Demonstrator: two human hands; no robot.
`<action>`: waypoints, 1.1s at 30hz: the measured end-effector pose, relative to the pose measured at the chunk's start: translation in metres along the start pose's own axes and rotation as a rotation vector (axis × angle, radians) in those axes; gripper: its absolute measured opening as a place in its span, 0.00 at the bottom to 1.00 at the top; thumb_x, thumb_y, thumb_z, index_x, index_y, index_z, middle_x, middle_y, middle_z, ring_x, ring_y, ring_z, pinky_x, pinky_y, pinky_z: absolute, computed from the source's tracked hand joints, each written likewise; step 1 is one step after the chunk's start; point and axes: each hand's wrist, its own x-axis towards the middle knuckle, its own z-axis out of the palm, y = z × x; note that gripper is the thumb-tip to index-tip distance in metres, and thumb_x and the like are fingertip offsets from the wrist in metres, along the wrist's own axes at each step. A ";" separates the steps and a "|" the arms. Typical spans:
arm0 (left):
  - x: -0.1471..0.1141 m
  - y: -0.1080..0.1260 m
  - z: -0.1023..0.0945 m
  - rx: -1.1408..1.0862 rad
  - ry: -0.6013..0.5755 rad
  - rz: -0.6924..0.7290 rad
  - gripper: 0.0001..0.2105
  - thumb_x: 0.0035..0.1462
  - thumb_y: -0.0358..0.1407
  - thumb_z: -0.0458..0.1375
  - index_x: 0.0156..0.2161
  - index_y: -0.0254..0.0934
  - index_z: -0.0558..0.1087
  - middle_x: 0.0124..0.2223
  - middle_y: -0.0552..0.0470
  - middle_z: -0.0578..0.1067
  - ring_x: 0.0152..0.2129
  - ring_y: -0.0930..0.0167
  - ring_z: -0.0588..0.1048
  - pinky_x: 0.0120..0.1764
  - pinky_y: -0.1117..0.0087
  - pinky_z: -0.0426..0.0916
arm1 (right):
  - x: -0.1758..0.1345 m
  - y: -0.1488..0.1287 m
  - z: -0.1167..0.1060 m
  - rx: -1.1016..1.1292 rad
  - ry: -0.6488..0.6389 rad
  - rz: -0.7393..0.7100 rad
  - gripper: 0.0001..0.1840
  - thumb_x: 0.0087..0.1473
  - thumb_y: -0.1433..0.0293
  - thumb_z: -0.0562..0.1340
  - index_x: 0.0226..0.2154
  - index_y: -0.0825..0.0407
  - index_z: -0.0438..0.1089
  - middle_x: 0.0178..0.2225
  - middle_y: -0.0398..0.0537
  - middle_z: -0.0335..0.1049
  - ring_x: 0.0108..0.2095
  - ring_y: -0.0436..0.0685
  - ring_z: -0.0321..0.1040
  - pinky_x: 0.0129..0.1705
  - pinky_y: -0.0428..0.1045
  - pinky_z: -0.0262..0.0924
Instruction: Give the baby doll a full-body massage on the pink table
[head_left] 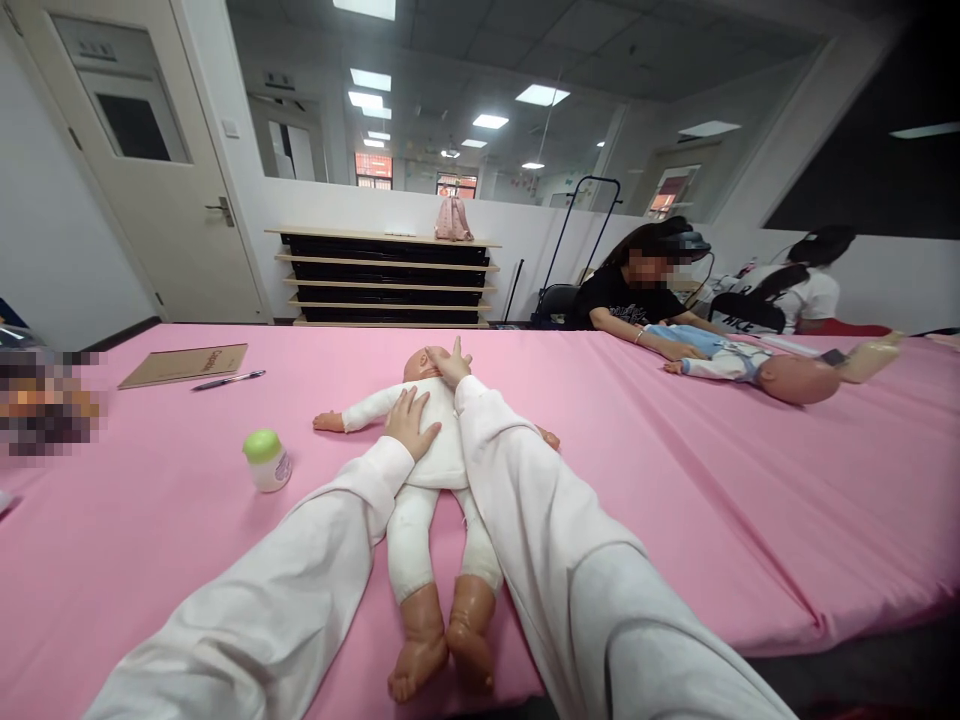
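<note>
A baby doll (442, 455) with a white cloth body lies on the pink-covered table, its feet pointing toward me. My left hand (412, 424) rests on the doll's torso, fingers spread and holding nothing. Up at the doll's head (415, 364), my right hand (453, 366) touches the face with its fingers extended. Part of the head is hidden behind that hand. One doll arm stretches out to the left; my right sleeve covers most of the other.
Left of the doll stand a green-lidded jar (267, 461), a pen (229, 381) and a brown notebook (184, 366). At the right, a person in a headset (679, 245) handles another doll (799, 378) beside a pale bottle (870, 358). Shelves (386, 275) line the far wall.
</note>
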 end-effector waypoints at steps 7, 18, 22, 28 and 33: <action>-0.007 -0.004 0.010 -0.049 0.059 0.016 0.28 0.49 0.39 0.55 0.54 0.29 0.61 0.60 0.38 0.55 0.58 0.56 0.51 0.57 0.54 0.50 | 0.012 0.021 0.014 0.130 -0.014 0.020 0.38 0.45 0.52 0.56 0.56 0.50 0.49 0.54 0.53 0.56 0.52 0.58 0.56 0.54 0.54 0.48; -0.016 -0.012 -0.005 -0.135 0.146 0.009 0.26 0.53 0.40 0.51 0.55 0.28 0.58 0.60 0.36 0.55 0.58 0.58 0.51 0.57 0.52 0.49 | -0.021 -0.001 0.006 -0.052 0.061 -0.047 0.47 0.47 0.49 0.53 0.60 0.58 0.37 0.62 0.63 0.34 0.61 0.66 0.34 0.58 0.64 0.34; -0.047 -0.022 -0.024 -0.136 0.161 0.147 0.25 0.56 0.42 0.46 0.56 0.32 0.56 0.59 0.40 0.57 0.58 0.62 0.53 0.57 0.54 0.51 | -0.089 0.001 -0.006 -0.162 -0.258 -0.592 0.37 0.52 0.54 0.51 0.60 0.54 0.44 0.62 0.54 0.41 0.62 0.59 0.35 0.61 0.58 0.31; -0.077 -0.036 -0.011 -0.130 0.068 0.319 0.24 0.59 0.43 0.39 0.57 0.31 0.56 0.60 0.39 0.56 0.58 0.66 0.53 0.56 0.58 0.54 | -0.159 0.033 -0.012 -0.392 -0.429 -0.711 0.30 0.54 0.55 0.51 0.57 0.49 0.53 0.61 0.52 0.43 0.62 0.60 0.35 0.60 0.62 0.25; -0.079 -0.041 0.000 -0.092 0.130 0.325 0.23 0.58 0.42 0.40 0.55 0.34 0.57 0.58 0.41 0.59 0.57 0.65 0.56 0.55 0.59 0.55 | -0.157 0.038 -0.008 -0.436 -0.377 -0.743 0.28 0.55 0.58 0.50 0.57 0.49 0.52 0.61 0.52 0.44 0.62 0.59 0.36 0.60 0.61 0.25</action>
